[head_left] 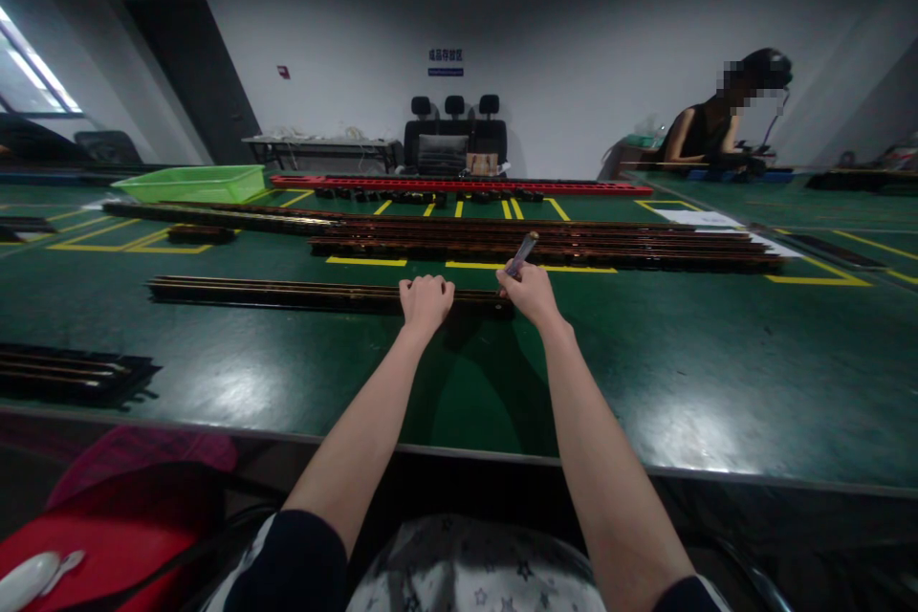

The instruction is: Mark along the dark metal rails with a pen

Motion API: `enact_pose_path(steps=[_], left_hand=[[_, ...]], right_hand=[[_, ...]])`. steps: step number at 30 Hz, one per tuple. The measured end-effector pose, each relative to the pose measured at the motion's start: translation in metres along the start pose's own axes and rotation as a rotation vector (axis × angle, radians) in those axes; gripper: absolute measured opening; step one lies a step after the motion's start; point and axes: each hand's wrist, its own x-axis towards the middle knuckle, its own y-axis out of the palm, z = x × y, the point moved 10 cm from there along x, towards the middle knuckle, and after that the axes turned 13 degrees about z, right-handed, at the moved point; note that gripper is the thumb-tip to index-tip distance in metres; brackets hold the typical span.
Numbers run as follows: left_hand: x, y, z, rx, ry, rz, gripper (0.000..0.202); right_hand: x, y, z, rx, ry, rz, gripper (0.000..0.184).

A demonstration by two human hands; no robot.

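A long dark rail with brass-coloured lines lies crosswise on the green table in front of me. My left hand is closed over it near its right part, fingers curled over the top. Between the fingers of my right hand is a pen, its clear barrel slanting up and to the right. The pen's lower end points down at the rail's right end, where a small round spot shows. Whether the tip touches the rail is hidden by my fingers.
Beyond the rail lies a wide stack of similar dark rails. A green tray and a red strip are farther back. More rails rest at the near left. Another person sits at the far right.
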Motion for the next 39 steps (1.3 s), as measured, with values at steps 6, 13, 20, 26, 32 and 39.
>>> enact_pose_path(steps=[6, 13, 20, 26, 32, 39], left_hand=[[-0.001, -0.001, 0.0, -0.014, 0.011, -0.006, 0.039], [-0.002, -0.003, -0.001, -0.031, 0.018, -0.011, 0.04], [-0.003, -0.004, -0.002, -0.009, 0.018, -0.009, 0.039], [-0.003, -0.004, -0.003, -0.012, 0.014, 0.004, 0.039], [-0.004, -0.004, -0.003, -0.033, 0.014, 0.024, 0.038], [-0.004, -0.004, -0.003, -0.028, 0.021, 0.008, 0.037]], right_hand=[[-0.001, 0.0, 0.0, 0.037, -0.002, 0.006, 0.016], [0.001, -0.002, -0.005, 0.082, 0.008, -0.009, 0.015], [-0.005, -0.015, -0.005, -0.011, 0.061, -0.076, 0.015], [-0.005, -0.014, -0.004, -0.015, 0.053, -0.071, 0.014], [-0.005, -0.01, 0.0, 0.007, 0.016, -0.074, 0.014], [-0.005, -0.011, 0.001, 0.032, -0.002, -0.076, 0.014]])
